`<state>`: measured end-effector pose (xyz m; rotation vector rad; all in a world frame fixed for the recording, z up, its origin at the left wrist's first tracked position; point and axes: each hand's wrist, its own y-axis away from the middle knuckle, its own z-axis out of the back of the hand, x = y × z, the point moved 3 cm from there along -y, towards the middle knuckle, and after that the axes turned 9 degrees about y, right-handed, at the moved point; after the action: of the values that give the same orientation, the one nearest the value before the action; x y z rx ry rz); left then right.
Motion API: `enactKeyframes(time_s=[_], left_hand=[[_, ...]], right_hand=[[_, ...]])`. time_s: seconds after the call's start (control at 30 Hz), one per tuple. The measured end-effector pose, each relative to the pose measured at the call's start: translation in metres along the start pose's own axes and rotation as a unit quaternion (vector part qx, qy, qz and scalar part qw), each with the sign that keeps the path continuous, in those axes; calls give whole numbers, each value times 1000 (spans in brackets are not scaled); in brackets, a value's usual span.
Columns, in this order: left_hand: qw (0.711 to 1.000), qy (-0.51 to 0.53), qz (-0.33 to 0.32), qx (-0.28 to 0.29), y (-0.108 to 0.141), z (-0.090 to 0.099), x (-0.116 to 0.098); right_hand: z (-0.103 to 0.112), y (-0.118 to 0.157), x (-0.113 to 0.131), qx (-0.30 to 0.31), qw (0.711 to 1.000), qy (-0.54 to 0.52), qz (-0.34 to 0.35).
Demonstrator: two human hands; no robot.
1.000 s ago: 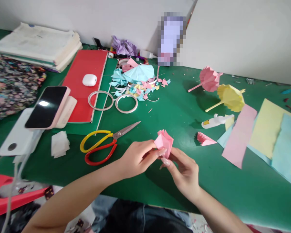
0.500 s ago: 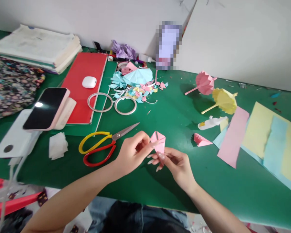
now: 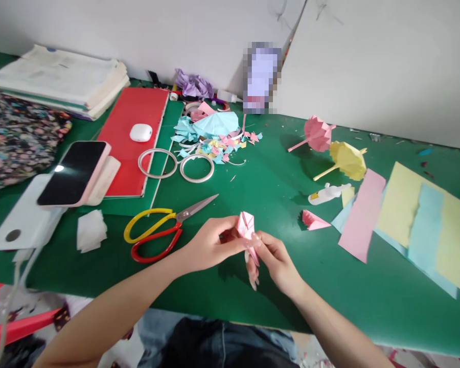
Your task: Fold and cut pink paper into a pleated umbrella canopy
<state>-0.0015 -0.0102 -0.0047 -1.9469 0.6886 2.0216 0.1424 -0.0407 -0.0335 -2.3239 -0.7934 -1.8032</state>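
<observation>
A small folded pink paper (image 3: 246, 225) is held up over the green table, its narrow lower end pointing down. My left hand (image 3: 214, 243) pinches it from the left, thumb across its lower front. From the right, my right hand (image 3: 278, 260) grips its lower part between thumb and fingers, the other fingertips hanging below. Scissors (image 3: 176, 220) with yellow and red handles lie left of my left hand, blades apart. To the right of my hands, a folded pink piece (image 3: 315, 221) rests beside a small white bottle (image 3: 328, 194).
Pink (image 3: 317, 134) and yellow paper umbrellas (image 3: 348, 161) stand at back right, near coloured sheets (image 3: 391, 225). Tape rings (image 3: 197, 167), paper scraps (image 3: 218, 145), a red folder (image 3: 128, 158) and a phone (image 3: 74, 173) lie left. A blurred phone (image 3: 261, 76) leans on the wall.
The pink paper has turned and looks narrower, its lower end now showing below my thumbs. My right hand has shifted up against my left thumb. The view has moved slightly.
</observation>
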Motion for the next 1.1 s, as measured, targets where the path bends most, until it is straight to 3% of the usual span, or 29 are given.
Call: enactKeyframes(time_s=[0.17,0.33,0.83,1.1], left_hand=[[999,38,4,-3,1,-3,-3],[998,52,0,-30,0,-4,-2],[996,73,-6,-46,3,-4,3],[996,-16,-82,-33,4,-5,-10]], right_hand=[[-6,3,-9,94,986,-125,-59],[-10,5,-9,131,970,-184,-90],[-16,7,-12,162,952,-228,-128],[-15,7,-8,173,943,-235,-156]])
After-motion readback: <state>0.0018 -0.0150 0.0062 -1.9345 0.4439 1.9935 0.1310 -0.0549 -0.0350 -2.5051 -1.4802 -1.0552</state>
